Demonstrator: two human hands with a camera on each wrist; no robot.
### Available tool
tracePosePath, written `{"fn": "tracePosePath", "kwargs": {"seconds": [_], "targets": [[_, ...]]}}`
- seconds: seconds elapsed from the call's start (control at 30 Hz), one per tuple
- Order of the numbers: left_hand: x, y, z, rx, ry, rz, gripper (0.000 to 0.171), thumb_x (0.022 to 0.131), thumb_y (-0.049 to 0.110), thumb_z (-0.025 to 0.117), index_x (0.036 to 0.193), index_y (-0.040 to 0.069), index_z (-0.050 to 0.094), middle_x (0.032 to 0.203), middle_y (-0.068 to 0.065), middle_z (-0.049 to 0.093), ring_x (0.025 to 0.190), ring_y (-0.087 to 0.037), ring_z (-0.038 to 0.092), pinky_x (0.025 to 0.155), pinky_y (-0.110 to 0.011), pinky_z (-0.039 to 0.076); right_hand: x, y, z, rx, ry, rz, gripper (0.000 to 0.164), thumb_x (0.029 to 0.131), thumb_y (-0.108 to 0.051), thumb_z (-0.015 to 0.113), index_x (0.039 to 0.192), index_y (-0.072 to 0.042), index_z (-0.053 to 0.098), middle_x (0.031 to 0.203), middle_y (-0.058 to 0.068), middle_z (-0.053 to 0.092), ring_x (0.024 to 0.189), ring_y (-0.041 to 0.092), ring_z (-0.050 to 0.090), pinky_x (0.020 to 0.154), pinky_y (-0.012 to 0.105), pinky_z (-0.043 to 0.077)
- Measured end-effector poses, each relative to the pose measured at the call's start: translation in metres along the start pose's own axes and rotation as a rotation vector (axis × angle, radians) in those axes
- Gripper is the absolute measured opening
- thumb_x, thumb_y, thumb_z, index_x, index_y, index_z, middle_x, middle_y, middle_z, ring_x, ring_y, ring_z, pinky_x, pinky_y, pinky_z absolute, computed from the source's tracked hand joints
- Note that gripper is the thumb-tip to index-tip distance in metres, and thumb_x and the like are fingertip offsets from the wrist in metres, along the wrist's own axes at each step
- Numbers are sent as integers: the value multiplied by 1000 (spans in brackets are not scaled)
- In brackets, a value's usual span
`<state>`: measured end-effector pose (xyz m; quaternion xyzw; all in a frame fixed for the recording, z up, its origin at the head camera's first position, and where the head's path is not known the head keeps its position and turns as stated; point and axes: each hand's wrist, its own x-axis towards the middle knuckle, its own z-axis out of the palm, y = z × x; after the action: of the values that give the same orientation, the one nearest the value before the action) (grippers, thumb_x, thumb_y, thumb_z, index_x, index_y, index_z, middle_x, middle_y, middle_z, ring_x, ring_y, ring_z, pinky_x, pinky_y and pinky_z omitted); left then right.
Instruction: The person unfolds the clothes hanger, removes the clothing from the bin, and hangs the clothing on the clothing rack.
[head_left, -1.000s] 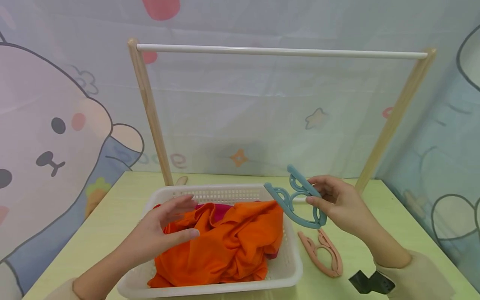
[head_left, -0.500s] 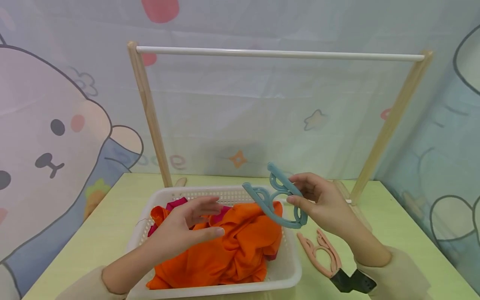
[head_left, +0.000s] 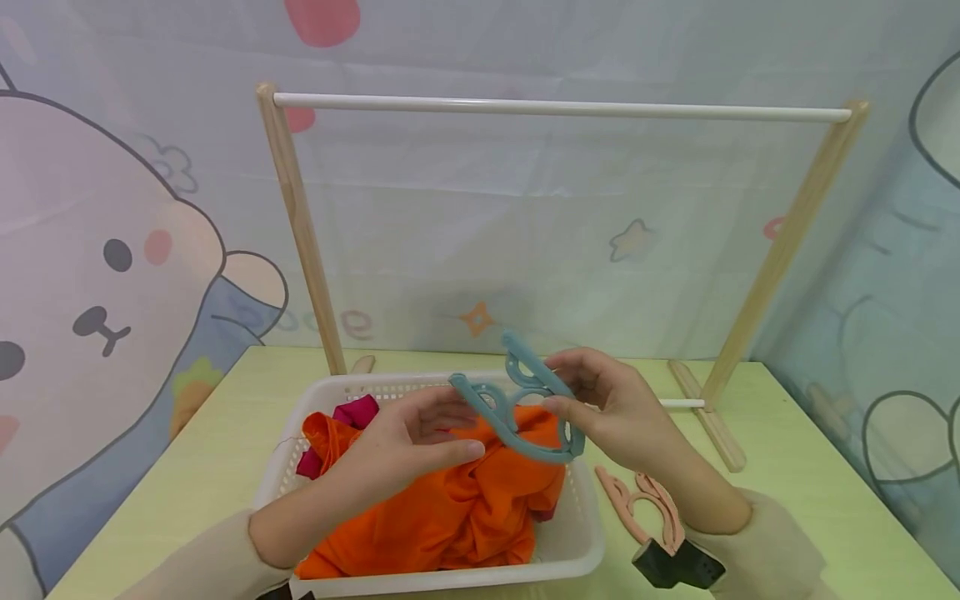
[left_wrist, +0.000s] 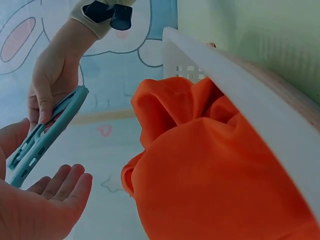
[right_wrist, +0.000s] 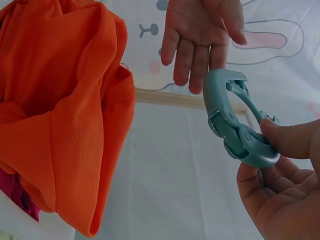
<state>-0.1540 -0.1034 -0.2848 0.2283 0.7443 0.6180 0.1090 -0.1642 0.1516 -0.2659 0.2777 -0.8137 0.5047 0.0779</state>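
Clothes rack (head_left: 562, 107), wood posts with white rail: standing behind the basket.
Laundry basket (head_left: 450, 580), white, perforated: holds orange cloth (head_left: 427, 517), crumpled, with magenta cloth (head_left: 357, 411) peeping out behind.
Folding hanger (head_left: 536, 450), teal, arms folded into a V: judged step, readying it between both hands; the next move probably calls for left fingers to take the free arm. It hangs above the basket's right part, closed end in the right hand (head_left: 611, 408), pinched between thumb and fingers. Left hand (head_left: 393, 450): grasping nothing, fingers extended at the free ends; contact cannot be told.
Folding hanger, pink (head_left: 622, 512): folded, on the table (head_left: 810, 500), right of the basket.
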Motion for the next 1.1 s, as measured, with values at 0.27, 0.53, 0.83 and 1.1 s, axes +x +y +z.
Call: {"fn": "tracePosePath", "kwargs": {"seconds": [0.27, 0.53, 0.83, 1.1], "targets": [[5, 3, 9, -59, 6, -55, 44, 87, 23, 74, 123, 3, 57, 118, -11, 65, 111, -27, 62, 93, -37, 53, 1, -5, 7, 80, -41, -34, 30, 89, -5, 67, 117, 1, 59, 102, 14, 65, 85, 14, 65, 71, 27, 56], [6, 6, 13, -133, -24, -107, 49, 87, 25, 73, 126, -1, 58, 111, -14, 70, 100, -23, 68, 93, -36, 52, 1, -8, 14, 62, -38, -24, 27, 88, -6, 68, 114, -1, 60, 96, 14, 65, 80, 19, 62, 72, 26, 55], [7, 3, 13, -214, -66, -84, 44, 89, 22, 71, 121, -5, 60, 114, -18, 67, 99, -25, 68, 88, -38, 55, 0, -6, 17, 72, -62, 12, 27, 89, -6, 68, 114, -1, 60, 95, 10, 65, 81, 18, 62, 73, 27, 54], [8, 1, 14, -205, -78, -79, 44, 89, 24, 71, 120, -6, 62, 113, -20, 68, 101, -28, 68, 87, -38, 55, -1, -4, 16, 97, -93, 19, 28, 90, -9, 67, 116, 0, 59, 94, 11, 65, 83, 21, 63, 74, 27, 54]]}}
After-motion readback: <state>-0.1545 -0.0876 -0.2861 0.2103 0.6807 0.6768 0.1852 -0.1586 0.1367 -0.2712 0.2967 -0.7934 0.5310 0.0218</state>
